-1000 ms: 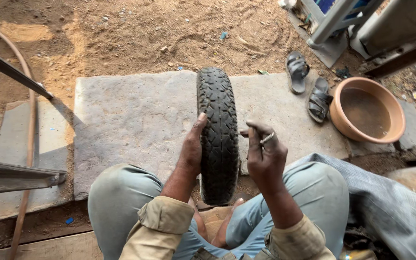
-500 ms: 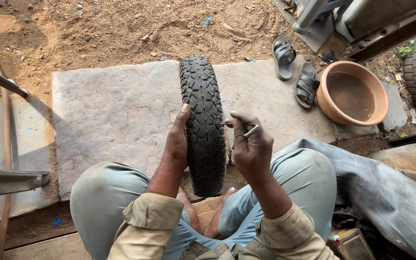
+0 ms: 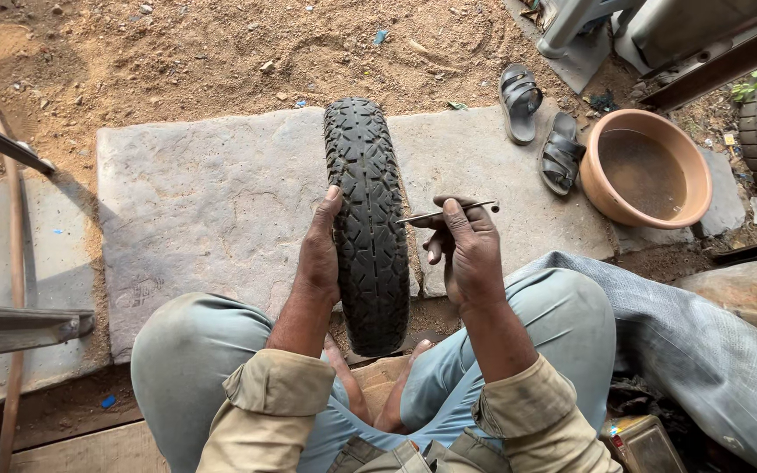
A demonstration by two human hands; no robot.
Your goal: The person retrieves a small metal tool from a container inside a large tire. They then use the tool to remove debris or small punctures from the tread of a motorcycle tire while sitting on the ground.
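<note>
Two hands were on the job: the left hand point(image 3: 320, 254) was pressed flat against the left sidewall of the black knobby tyre point(image 3: 366, 223), fingers wrapped on the tread, thumb up; the right hand point(image 3: 464, 250) was pinched around a thin metal pick point(image 3: 445, 213), tip pointing left and touching or nearly touching the tread's right edge. The tyre stood upright on its tread between the person's knees, its near end down by the bare feet, its far end out over the grey stone slab point(image 3: 212, 201). Risks as I judged them: the tyre was steadied by one palm and the legs only, so a sideways push from the pick could roll or tip it left, off the slab edge. The pick tip aimed toward the left hand's side; if it skidded off a rubber block it could run across the tread into the left fingers. The grip on the pick was a fingertip pinch, so hard prying might twist it loose or bend it. Bare feet sat right under the tyre's near end, so a dropped tool would land there. The clay basin point(image 3: 650, 171) and the sandals point(image 3: 541, 127) lay well apart at far right, no interference. Couldn't tell whether the tip was actually lodged in a groove.
</note>
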